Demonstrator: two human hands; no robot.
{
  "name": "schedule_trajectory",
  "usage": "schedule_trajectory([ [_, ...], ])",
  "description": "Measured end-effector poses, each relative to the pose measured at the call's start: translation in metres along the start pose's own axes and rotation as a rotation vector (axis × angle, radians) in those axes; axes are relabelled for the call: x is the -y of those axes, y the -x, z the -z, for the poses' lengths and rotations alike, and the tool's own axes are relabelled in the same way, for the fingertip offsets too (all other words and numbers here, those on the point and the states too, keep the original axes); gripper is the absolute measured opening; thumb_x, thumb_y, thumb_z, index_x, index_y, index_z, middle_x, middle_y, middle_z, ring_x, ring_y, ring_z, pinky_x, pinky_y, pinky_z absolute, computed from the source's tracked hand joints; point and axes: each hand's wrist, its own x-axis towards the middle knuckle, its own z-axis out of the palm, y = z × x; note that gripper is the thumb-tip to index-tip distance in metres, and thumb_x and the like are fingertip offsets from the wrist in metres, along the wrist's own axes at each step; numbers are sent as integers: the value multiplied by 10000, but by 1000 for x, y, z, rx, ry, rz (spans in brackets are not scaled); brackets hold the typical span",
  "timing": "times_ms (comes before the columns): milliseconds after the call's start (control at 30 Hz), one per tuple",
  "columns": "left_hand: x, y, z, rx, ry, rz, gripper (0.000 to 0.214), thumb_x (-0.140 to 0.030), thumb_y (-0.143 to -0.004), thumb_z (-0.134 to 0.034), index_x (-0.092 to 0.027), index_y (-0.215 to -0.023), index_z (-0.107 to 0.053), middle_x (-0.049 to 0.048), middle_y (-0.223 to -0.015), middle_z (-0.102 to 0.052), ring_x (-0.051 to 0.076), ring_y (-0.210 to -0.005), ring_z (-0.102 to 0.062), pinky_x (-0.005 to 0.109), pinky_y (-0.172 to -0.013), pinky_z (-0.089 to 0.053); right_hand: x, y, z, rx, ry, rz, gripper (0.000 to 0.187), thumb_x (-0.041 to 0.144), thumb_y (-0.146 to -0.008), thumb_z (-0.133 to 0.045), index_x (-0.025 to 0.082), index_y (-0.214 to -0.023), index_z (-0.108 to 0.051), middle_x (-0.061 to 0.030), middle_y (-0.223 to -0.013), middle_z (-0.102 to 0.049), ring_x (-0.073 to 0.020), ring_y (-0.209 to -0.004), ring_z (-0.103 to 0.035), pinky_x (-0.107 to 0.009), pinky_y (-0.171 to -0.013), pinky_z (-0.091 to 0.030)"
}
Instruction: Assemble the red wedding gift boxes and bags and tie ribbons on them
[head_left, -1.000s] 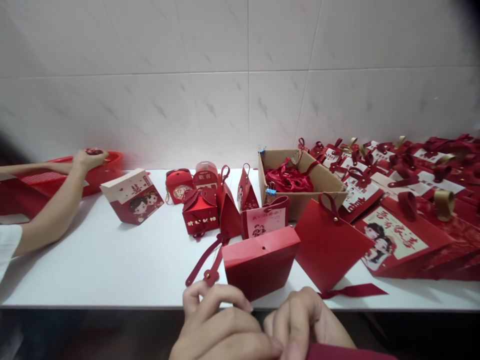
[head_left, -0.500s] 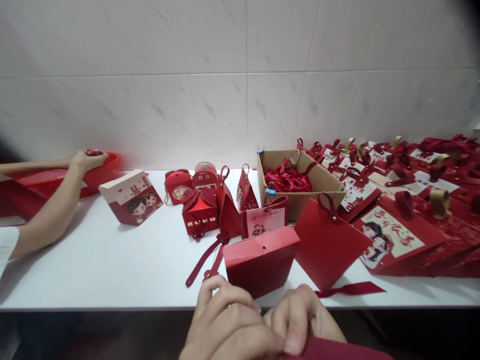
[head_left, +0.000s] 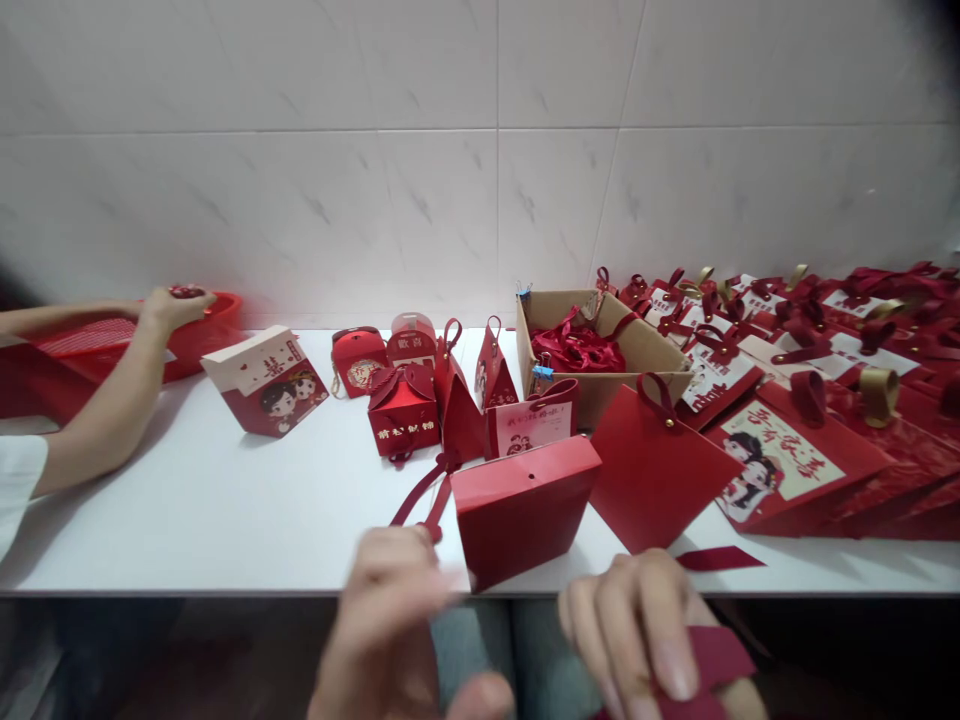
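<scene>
Hands, lately being pressed together, are now being held apart below the table edge. Left hand (head_left: 390,620): it is being blurred by motion, its thumb is being spread away from loosely bent fingers, and no object is being seen in its grasp. Right hand (head_left: 637,640): its fingers are being kept curled over a maroon piece (head_left: 716,655), which is being gripped in front of the table edge, its far end being left exposed. By this parting, it is judged, the piece is being entrusted to one hand while the other is being freed. Just beyond, a plain red box (head_left: 529,510) is being supported on the white table (head_left: 187,530), dark red straps (head_left: 412,497) being laid to its left and a flat ribbon (head_left: 720,558) to its right. Farther back, red ribbon (head_left: 577,345) is being contained in a cardboard carton (head_left: 592,397); printed bags (head_left: 795,460) are being massed at right. At far left, a small red object is being held by a co-worker's hand (head_left: 176,308) above a red basket (head_left: 206,342).
</scene>
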Motion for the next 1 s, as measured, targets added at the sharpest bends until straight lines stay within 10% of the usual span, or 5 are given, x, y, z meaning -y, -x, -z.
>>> schedule_trajectory([
  [100, 14, 3, 0, -315, -1, 176, 638, -326, -715, -796, -300, -1302, -546, 40, -1052, -582, 178, -973, -550, 287, -868, -487, 12, -5, 17, 20, 218, 340, 399, 400, -750, -747, 207, -490, -513, 9, -630, -588, -109, -632, -571, -219, -604, -478],
  [233, 32, 5, -10, -86, 2, 422, 880, -254, -770, -738, -329, -1492, -240, 97, -1348, -521, 238, -1194, -555, 318, -920, -518, 18, -11, 34, -255, 543, 607, 120, 316, -748, -783, 279, -689, -684, 15, -1266, -603, -195, -1215, -540, -330, -995, -453],
  [400, 35, 5, -30, -171, -22, 523, 677, -279, -829, -684, -276, -1429, -371, 59, -1043, -704, 183, -925, -704, 249, -833, -562, 10, -26, 34, -237, 694, 528, 93, 235, -768, -763, 242, -742, -673, -29, -1470, -447, -294, -1341, -441, -477, -1077, -388],
  [767, 37, 3, -23, -76, -78, 335, 103, -144, -853, -619, -230, -905, -597, 27, -1077, -589, 168, -1055, -602, 289, -946, -462, 1, -27, 20, -266, 970, 486, 111, 150, -761, -757, 239, -808, -710, -42, -1374, -452, -149, -941, -656, -235, -752, -539],
  [1000, 34, 5, -26, -57, 117, 357, 125, -115, -891, -566, -232, -931, -582, 5, -916, -683, 160, -1031, -632, 300, -946, -484, -2, -25, 18, -334, 1110, 525, 136, 152, -762, -757, 262, -831, -715, -27, -1337, -461, -174, -1153, -561, -243, -899, -499],
])
